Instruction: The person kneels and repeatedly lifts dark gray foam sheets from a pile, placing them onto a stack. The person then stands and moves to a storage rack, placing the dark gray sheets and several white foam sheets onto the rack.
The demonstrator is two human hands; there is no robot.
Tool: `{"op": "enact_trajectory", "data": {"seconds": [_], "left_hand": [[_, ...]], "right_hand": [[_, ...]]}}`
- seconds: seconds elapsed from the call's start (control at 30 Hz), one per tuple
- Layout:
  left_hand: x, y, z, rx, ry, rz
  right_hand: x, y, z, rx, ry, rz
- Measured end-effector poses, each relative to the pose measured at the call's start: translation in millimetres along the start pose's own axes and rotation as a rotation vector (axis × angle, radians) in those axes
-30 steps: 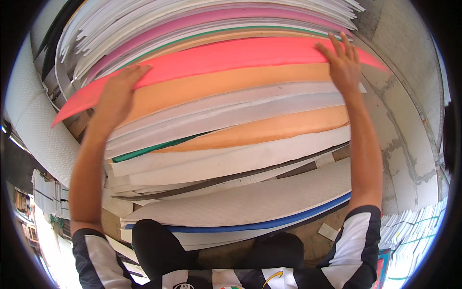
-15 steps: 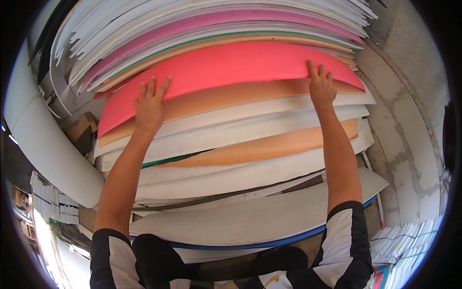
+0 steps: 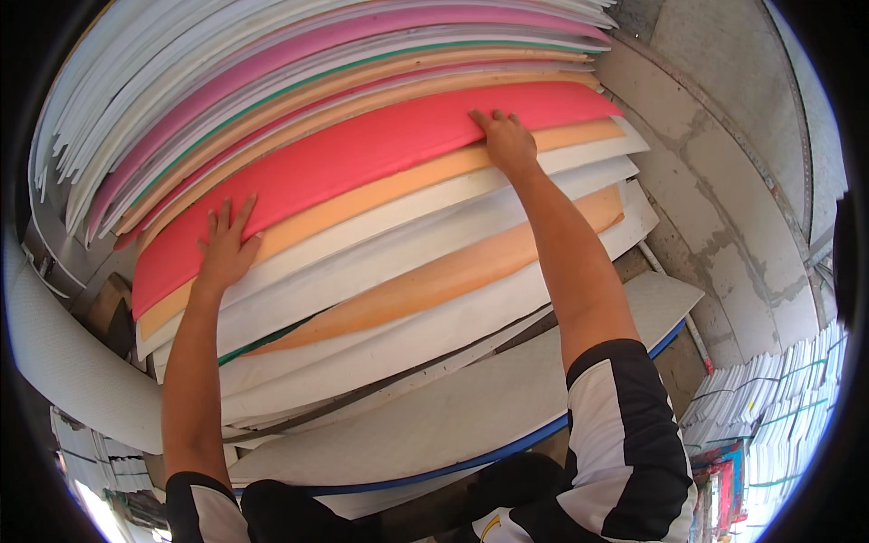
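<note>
A long red sheet (image 3: pixel 362 149), apparently foam, lies across the leaning stack in front of me. My left hand (image 3: pixel 226 249) rests on its near edge toward the left end, fingers spread and pointing away. My right hand (image 3: pixel 509 143) has its fingertips on the same edge, farther right, with the fingers somewhat bent. Neither hand is wrapped round the sheet. Just under the red one an orange sheet (image 3: pixel 362 204) shows as a band, followed by a white sheet (image 3: pixel 362 233). Nearer to me is another orange sheet (image 3: pixel 434 281), tapering leftward over a dark green strip.
Behind the red sheet stand many upright sheets, among them a pink sheet (image 3: pixel 272 50). A pale textured sheet (image 3: pixel 434 412) with blue beneath lies close to my legs. Left is a pale roll (image 3: pixel 81 362); right, a block wall (image 3: pixel 715 181) and tied white bundles (image 3: pixel 733 398).
The view has turned, shifting the stack leftward. The red sheet's near edge, raised in a curve before, now lies flatter on the orange sheet. My right hand has come closer to the sheet's middle.
</note>
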State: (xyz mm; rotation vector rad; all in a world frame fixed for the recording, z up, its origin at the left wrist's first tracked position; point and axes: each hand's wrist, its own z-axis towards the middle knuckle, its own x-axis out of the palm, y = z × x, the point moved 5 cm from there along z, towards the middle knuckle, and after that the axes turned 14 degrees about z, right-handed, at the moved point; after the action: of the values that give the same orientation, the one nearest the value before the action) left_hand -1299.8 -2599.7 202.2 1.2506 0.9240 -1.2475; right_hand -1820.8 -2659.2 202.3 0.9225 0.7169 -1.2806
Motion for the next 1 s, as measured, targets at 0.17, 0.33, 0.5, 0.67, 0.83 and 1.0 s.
{"op": "enact_trajectory", "data": {"seconds": [0.17,0.33,0.5,0.67,0.83,1.0], "left_hand": [[-2.2,5.6,10.6,0.008,0.068,-0.01],[8.6,-12.4,-11.9,-0.034,-0.128,0.018],[5.4,-144.1,-143.5,0.586,-0.341,-0.202],[62.2,-211.4,-294.9,1.03,0.435,-0.15],[75.1,-204.0,-328.2,0.959,0.923,-0.139],[81.4,-186.5,-330.8,0.885,0.814,-0.294]], "right_hand": [[6.0,-20.9,7.1,0.002,0.187,0.175],[-25.9,6.0,-48.7,-0.099,0.2,0.136],[-37.2,-14.9,-186.9,-0.206,0.326,0.226],[-45.6,-33.0,-357.8,-0.326,1.009,0.429],[-65.6,-33.7,-447.2,-0.522,1.071,0.373],[-64.8,-59.4,-410.5,-0.247,0.966,0.616]]}}
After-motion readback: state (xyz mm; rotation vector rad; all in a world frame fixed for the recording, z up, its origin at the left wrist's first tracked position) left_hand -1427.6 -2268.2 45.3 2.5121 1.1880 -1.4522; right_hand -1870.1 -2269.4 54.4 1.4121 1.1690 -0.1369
